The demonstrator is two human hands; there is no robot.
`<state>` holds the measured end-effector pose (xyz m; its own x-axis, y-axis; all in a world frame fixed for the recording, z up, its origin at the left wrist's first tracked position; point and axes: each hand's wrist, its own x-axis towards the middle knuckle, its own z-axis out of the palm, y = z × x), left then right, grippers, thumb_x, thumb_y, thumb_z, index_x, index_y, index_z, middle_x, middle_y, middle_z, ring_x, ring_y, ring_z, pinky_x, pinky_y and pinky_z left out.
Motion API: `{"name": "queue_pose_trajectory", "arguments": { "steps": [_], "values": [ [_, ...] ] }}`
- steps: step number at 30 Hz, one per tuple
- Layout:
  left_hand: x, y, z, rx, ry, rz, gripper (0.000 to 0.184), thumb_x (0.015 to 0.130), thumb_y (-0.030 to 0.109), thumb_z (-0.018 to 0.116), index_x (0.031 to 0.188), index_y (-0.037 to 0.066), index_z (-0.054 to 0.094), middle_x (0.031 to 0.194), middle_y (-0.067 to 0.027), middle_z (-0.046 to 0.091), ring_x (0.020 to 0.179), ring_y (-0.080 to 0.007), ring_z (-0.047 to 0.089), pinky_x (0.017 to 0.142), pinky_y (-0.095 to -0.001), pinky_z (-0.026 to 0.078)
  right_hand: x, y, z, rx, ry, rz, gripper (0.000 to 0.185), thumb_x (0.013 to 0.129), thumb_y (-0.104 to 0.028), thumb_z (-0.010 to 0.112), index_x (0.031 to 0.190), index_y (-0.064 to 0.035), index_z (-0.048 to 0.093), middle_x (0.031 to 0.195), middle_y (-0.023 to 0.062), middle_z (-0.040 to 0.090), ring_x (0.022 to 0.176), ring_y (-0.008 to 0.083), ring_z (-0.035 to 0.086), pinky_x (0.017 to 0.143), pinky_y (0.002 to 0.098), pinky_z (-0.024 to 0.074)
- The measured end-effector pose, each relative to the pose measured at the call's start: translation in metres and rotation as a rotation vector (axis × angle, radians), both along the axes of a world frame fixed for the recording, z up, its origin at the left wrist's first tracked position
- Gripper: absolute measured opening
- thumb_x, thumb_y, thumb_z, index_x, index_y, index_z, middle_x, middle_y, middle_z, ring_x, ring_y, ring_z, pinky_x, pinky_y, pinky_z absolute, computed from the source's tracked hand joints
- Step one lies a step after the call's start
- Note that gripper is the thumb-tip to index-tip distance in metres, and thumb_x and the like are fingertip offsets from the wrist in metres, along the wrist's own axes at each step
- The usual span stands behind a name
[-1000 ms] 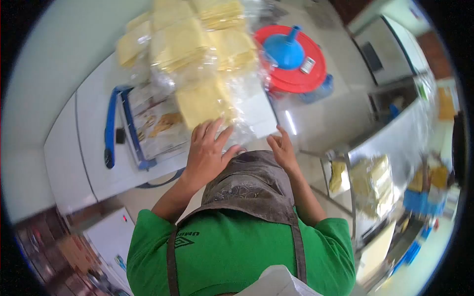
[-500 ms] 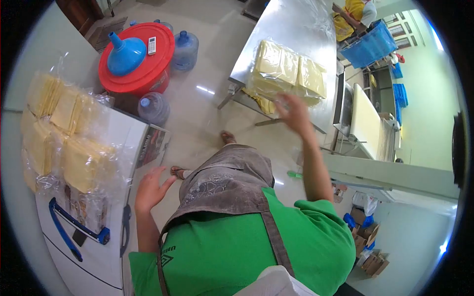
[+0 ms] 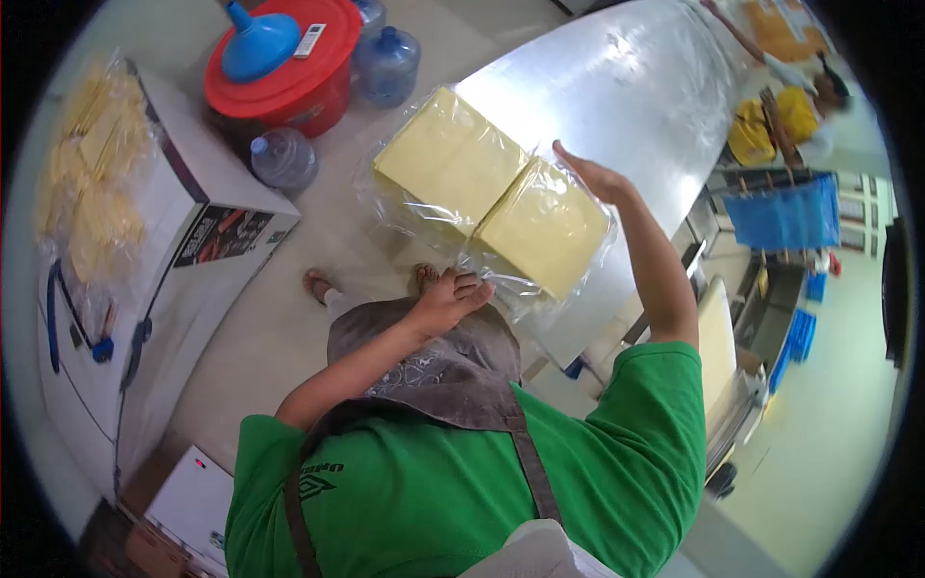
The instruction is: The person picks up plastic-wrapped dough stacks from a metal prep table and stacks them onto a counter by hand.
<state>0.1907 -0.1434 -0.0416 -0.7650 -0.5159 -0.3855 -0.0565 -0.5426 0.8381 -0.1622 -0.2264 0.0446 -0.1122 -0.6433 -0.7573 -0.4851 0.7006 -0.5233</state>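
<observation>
A clear plastic bag of yellow square sheets (image 3: pixel 453 154), in two stacks side by side, lies across my view in front of the steel table (image 3: pixel 617 67), its left part over the floor. My left hand (image 3: pixel 450 303) is closed on the near edge of the plastic, fingers curled. At the far right side of the bag is my right hand (image 3: pixel 595 181), gripping that edge with one digit stretched out along it. Its other fingers are hidden behind the bag.
On the left, a white chest freezer (image 3: pixel 173 279) carries more bagged yellow sheets (image 3: pixel 96 173) and a blue-framed tool (image 3: pixel 77 318). A red tub (image 3: pixel 318 87) with a blue funnel (image 3: pixel 260 48) and water jugs (image 3: pixel 285 159) stand behind. A co-worker (image 3: pixel 771 125) is beyond the table.
Both hands were empty and apart from the bag. Now they hold it, and it has come off its place on the table toward me and the left. My view has turned.
</observation>
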Motion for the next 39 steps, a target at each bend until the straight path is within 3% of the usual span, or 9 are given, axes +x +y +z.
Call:
{"name": "queue_pose_trajectory", "arguments": {
  "steps": [1,4,6,7,9,16,19,25,39],
  "values": [
    [-0.009,0.003,0.005,0.005,-0.008,0.096,0.085,0.086,0.053,0.068,0.133,-0.011,0.038,0.133,-0.0229,0.049,0.119,-0.0248,0.053,0.098,-0.0374,0.043,-0.001,-0.006,-0.007,-0.01,-0.06,0.042,0.089,0.095,-0.069,0.023,0.152,-0.0007,0.015,0.159,0.0204,0.011,0.148,0.0298,0.008,0.12,0.0399,0.0094],
    [-0.016,-0.005,0.037,0.193,0.009,0.046,0.092,0.085,0.059,0.066,0.14,-0.005,0.03,0.136,-0.018,0.044,0.123,-0.0243,0.048,0.101,-0.0366,0.039,-0.005,-0.004,-0.033,-0.052,-0.152,0.028,0.082,0.097,-0.064,0.03,0.148,0.001,0.029,0.154,0.0206,0.029,0.143,0.0294,0.028,0.117,0.0387,0.0229],
    [-0.021,0.01,0.013,0.137,0.025,0.137,0.087,0.084,0.063,0.063,0.139,0.003,0.033,0.133,-0.0103,0.046,0.124,-0.0206,0.046,0.103,-0.0386,0.038,-0.014,0.0,-0.056,-0.057,-0.341,-0.067,0.067,0.096,-0.052,0.051,0.141,-0.0025,0.047,0.132,0.0129,0.056,0.116,0.0207,0.054,0.099,0.0334,0.0433],
    [-0.023,0.016,0.007,0.078,0.056,0.217,0.082,0.083,0.067,0.06,0.138,0.01,0.036,0.131,-0.0026,0.049,0.125,-0.0169,0.044,0.104,-0.0405,0.036,-0.011,0.003,-0.051,-0.06,-0.349,-0.065,0.067,0.096,-0.052,0.051,0.141,-0.0025,0.047,0.132,0.0129,0.056,0.116,0.0207,0.054,0.099,0.0334,0.0433],
    [-0.026,0.026,0.001,0.178,0.053,0.304,0.087,0.081,0.071,0.058,0.14,0.011,0.035,0.134,-0.0033,0.047,0.127,-0.0187,0.043,0.105,-0.0425,0.035,-0.002,0.011,-0.038,0.013,-0.354,-0.137,0.057,0.095,-0.041,0.057,0.137,-0.0037,0.051,0.124,0.0075,0.061,0.106,0.0164,0.057,0.092,0.0315,0.0462],
    [-0.027,0.03,0.01,0.594,0.138,0.66,0.091,0.081,0.084,0.038,0.141,0.015,0.04,0.133,-0.0027,0.049,0.127,-0.0203,0.043,0.103,-0.0468,0.033,0.018,0.058,-0.027,-0.05,-0.515,-0.233,0.057,0.094,-0.041,0.06,0.137,-0.0059,0.051,0.123,0.0084,0.061,0.107,0.0174,0.058,0.092,0.0333,0.0475],
    [-0.044,0.027,0.029,0.498,0.1,0.76,0.093,0.084,0.084,0.028,0.143,0.013,0.039,0.139,-0.0044,0.048,0.128,-0.0226,0.045,0.106,-0.044,0.034,0.026,0.077,-0.042,-0.121,-0.598,-0.258,0.057,0.094,-0.043,0.057,0.131,-0.0003,0.054,0.124,0.011,0.061,0.108,0.0177,0.059,0.09,0.0337,0.049],
    [-0.042,0.035,-0.012,0.683,0.385,0.512,0.092,0.087,0.081,0.028,0.146,0.01,0.035,0.146,-0.0073,0.042,0.13,-0.0247,0.043,0.109,-0.0398,0.034,0.075,0.139,-0.062,-0.264,-0.759,-0.51,0.059,0.094,-0.045,0.056,0.132,-0.0003,0.054,0.124,0.011,0.06,0.109,0.018,0.059,0.09,0.034,0.0489],
    [0.061,0.046,-0.025,0.824,0.351,0.124,0.089,0.088,0.079,0.029,0.147,0.013,0.035,0.148,-0.0089,0.041,0.132,-0.0251,0.043,0.111,-0.0421,0.033,0.206,0.213,-0.098,-0.343,-0.929,-0.834,0.063,0.094,-0.05,0.054,0.133,-0.0004,0.052,0.125,0.0111,0.06,0.109,0.0186,0.058,0.09,0.0345,0.0488]
  ]
}}
